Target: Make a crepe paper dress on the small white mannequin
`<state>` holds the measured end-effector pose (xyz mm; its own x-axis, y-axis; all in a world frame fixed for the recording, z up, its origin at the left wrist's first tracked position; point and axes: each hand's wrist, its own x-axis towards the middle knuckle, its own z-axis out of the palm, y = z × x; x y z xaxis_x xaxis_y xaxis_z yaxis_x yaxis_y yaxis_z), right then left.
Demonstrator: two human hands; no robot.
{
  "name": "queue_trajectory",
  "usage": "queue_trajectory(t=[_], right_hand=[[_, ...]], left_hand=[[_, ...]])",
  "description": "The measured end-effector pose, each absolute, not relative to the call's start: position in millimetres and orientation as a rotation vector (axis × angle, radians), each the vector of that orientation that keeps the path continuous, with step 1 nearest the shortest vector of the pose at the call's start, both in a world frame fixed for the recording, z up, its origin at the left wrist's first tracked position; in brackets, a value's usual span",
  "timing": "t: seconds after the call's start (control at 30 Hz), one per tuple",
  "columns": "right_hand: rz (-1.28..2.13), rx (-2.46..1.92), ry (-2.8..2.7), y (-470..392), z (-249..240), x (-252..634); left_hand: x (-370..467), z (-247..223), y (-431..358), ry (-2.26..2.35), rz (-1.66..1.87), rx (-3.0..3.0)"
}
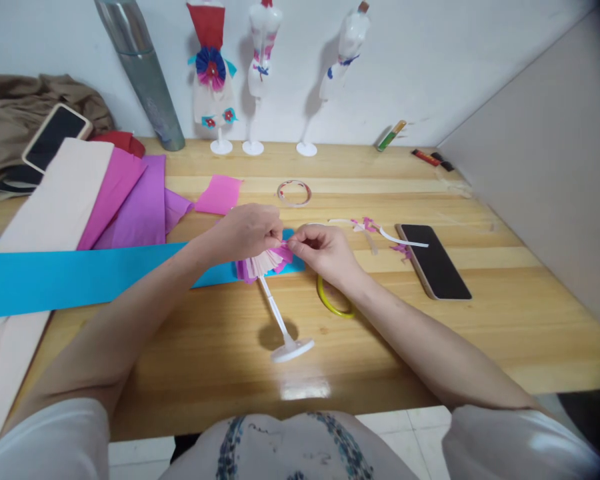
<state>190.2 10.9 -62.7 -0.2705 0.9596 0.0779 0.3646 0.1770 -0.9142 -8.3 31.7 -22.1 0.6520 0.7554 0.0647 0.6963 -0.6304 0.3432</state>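
A small dress-form mannequin [275, 313] on a white round base is tilted, base toward me, over the table. A pleated paper skirt [260, 265] in pale pink and purple is gathered around it. My left hand [253, 232] is closed, thumb and finger pinching the skirt's upper edge. Close beside it, my right hand [327, 252] pinches the pink edge at the skirt's right end. The mannequin's upper part is hidden behind my hands. Beneath them runs a long blue paper strip [105, 273].
Folded crepe paper [140, 200], a phone [55, 137] and brown cloth [30, 107] lie left. A flask [147, 80] and three mannequins, one dressed [213, 93], stand behind. A clear tape roll [294, 193], yellow tape roll [330, 301] and second phone [435, 263] lie near my right hand.
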Motion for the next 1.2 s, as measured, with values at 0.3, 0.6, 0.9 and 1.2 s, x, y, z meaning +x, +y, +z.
queue_trajectory(t=[0.3,0.6,0.9,1.2], right_hand=[[1.069,-1.207,-1.747,6.2,-61.8,186.6],[1.031,-1.218,-1.723,5.5,-65.5,185.0],[1.044,-1.221,-1.716,4.1,-67.8,185.7],[1.046,-1.219,-1.726,3.3,-66.2,186.3]], left_hand=[[-15.3,-24.4,41.0,1.183,0.406,2.208],[-32.7,-26.7,49.0,1.23,0.478,2.084],[-30.3,-23.5,43.1,1.224,0.45,2.356],[-20.6,-26.2,34.5,1.176,0.391,2.639]])
